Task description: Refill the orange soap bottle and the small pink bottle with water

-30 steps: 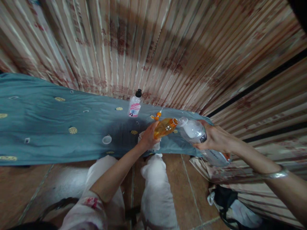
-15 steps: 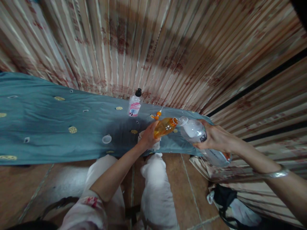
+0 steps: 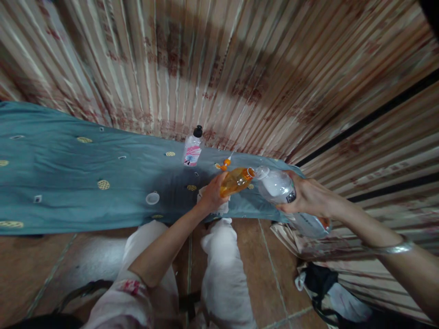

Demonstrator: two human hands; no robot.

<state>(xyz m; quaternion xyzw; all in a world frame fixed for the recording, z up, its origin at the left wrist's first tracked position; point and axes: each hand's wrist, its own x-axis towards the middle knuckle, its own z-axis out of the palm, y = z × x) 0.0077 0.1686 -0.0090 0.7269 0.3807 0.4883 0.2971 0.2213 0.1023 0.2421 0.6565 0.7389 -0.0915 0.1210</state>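
Observation:
My left hand [image 3: 213, 194] is wrapped round an orange bottle [image 3: 236, 181], which leans with its uncapped mouth up and to the right. Gripped in my right hand [image 3: 305, 196] is a large clear plastic bottle [image 3: 276, 185], tipped so its neck points left. The two mouths meet or nearly meet; I cannot tell whether liquid passes between them. Just behind the orange bottle lies an orange pump top [image 3: 226, 162] on the cloth. Beneath my left hand a pale cloth or tissue [image 3: 223, 208] shows in part.
A clear bottle with pink label and black cap [image 3: 193, 148] stands at the back of the teal cloth [image 3: 130, 178]. A small white round lid [image 3: 152, 198] lies nearer me. Pleated curtains [image 3: 206, 68] rise behind. A dark bag [image 3: 322, 281] sits on the floor at right.

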